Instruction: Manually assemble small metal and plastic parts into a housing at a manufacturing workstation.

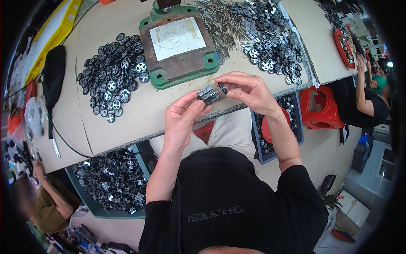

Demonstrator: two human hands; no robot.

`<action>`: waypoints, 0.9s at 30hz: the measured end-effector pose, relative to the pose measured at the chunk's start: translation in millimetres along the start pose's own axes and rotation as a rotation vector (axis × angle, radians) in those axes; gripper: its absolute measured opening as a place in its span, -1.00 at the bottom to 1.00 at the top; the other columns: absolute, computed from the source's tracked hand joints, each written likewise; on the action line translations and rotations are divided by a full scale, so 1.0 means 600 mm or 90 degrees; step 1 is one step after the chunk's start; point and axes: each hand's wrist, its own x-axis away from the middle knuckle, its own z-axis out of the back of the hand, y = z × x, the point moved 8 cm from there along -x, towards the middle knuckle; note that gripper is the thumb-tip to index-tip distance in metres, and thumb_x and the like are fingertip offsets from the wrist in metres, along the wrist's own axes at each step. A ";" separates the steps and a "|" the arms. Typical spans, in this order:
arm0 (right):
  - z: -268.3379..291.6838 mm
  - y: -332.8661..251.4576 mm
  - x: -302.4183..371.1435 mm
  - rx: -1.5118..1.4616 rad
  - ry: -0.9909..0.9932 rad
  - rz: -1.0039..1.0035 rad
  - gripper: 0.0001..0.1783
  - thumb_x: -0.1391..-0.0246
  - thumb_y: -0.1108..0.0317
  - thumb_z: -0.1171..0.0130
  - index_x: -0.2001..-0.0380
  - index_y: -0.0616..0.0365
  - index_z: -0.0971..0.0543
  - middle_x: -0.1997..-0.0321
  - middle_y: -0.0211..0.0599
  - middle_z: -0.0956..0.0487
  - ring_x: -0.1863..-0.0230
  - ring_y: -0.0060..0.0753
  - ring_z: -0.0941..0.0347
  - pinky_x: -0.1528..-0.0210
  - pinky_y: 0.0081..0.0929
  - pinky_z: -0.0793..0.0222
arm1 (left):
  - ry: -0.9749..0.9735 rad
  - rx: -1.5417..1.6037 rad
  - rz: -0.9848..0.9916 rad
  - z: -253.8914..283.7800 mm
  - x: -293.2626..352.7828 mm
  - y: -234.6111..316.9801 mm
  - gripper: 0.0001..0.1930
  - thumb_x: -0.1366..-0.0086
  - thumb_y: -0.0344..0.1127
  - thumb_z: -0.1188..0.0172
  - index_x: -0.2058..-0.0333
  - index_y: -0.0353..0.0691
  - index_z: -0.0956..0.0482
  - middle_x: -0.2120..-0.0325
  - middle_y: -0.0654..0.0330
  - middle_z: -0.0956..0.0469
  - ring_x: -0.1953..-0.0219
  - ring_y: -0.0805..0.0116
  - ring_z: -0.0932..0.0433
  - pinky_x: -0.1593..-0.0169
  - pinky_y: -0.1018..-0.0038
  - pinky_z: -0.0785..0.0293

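Over the table's near edge, my left hand (179, 118) is closed on a small grey plastic block-like part (207, 95), pinched between thumb and fingers. My right hand (250, 91) is closed on a small black toy wheel (222, 88), seen nearly edge-on. A thin metal axle (217, 91) runs between the wheel and the grey part. Just beyond my hands stands the green metal base (211, 61) of a press, with a white sheet (177, 38) on its plate. Many black wheels with silver spokes (111, 84) lie heaped to the left of it.
Thin metal rods (218, 27) lie behind, beside a heap of small grey parts (270, 25) and more wheels (265, 65). Bins of black parts (112, 180) sit below the table edge. A red stool (323, 110) stands right. Other people work at both sides.
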 end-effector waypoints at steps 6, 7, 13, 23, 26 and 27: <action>0.000 0.006 0.007 0.046 0.011 -0.042 -0.72 0.01 0.51 -0.13 0.16 0.27 -0.53 0.30 -0.38 -0.49 0.35 -0.68 -0.33 0.29 -0.71 -0.28 | 0.022 -0.063 -0.040 0.005 0.004 -0.004 -0.69 -0.14 -0.54 -0.14 0.10 -0.45 -0.42 0.24 0.04 -0.52 0.25 0.34 -0.54 0.12 0.49 -0.52; 0.002 0.017 0.010 -0.009 0.041 -0.072 -0.73 0.02 0.49 -0.15 0.18 0.25 -0.55 0.33 -0.40 -0.48 0.39 -0.70 -0.32 0.36 -0.75 -0.25 | 0.028 -0.114 -0.056 0.007 0.004 -0.003 -0.70 -0.15 -0.53 -0.13 0.11 -0.43 -0.42 0.25 0.04 -0.52 0.25 0.32 -0.54 0.12 0.44 -0.53; -0.005 0.053 0.014 -0.066 0.136 -0.235 -0.82 0.00 0.47 -0.15 0.28 0.27 -0.57 0.40 -0.46 -0.48 0.42 -0.77 -0.33 0.40 -0.83 -0.26 | 0.049 -0.124 -0.091 0.011 0.005 0.005 -0.70 -0.14 -0.52 -0.14 0.12 -0.42 -0.43 0.26 0.06 -0.53 0.27 0.36 -0.55 0.12 0.46 -0.51; -0.038 -0.031 -0.023 0.296 -0.044 0.052 -0.75 0.15 0.41 -0.25 0.33 0.27 -0.54 0.46 -0.30 -0.49 0.53 -0.54 -0.35 0.47 -0.57 -0.27 | -0.071 -0.400 -0.080 -0.028 -0.012 0.070 -0.73 -0.06 -0.52 -0.22 0.20 -0.33 -0.51 0.32 0.19 -0.52 0.26 0.50 -0.50 0.16 0.57 -0.44; -0.028 -0.061 -0.049 0.334 0.011 0.084 -0.70 0.17 0.39 -0.26 0.30 0.25 -0.54 0.45 -0.27 -0.51 0.54 -0.53 -0.34 0.46 -0.55 -0.29 | -0.075 -0.571 -0.213 -0.033 -0.041 0.123 -0.78 0.00 -0.48 -0.26 0.30 -0.33 -0.57 0.44 0.18 -0.57 0.37 0.52 -0.52 0.28 0.62 -0.42; -0.014 -0.066 -0.057 0.310 0.046 0.058 -0.66 0.17 0.35 -0.27 0.26 0.23 -0.54 0.44 -0.28 -0.51 0.54 -0.52 -0.33 0.47 -0.56 -0.29 | -0.019 -0.552 -0.223 -0.025 -0.059 0.144 -0.78 -0.01 -0.48 -0.25 0.30 -0.35 -0.57 0.45 0.19 -0.57 0.40 0.53 -0.52 0.29 0.63 -0.41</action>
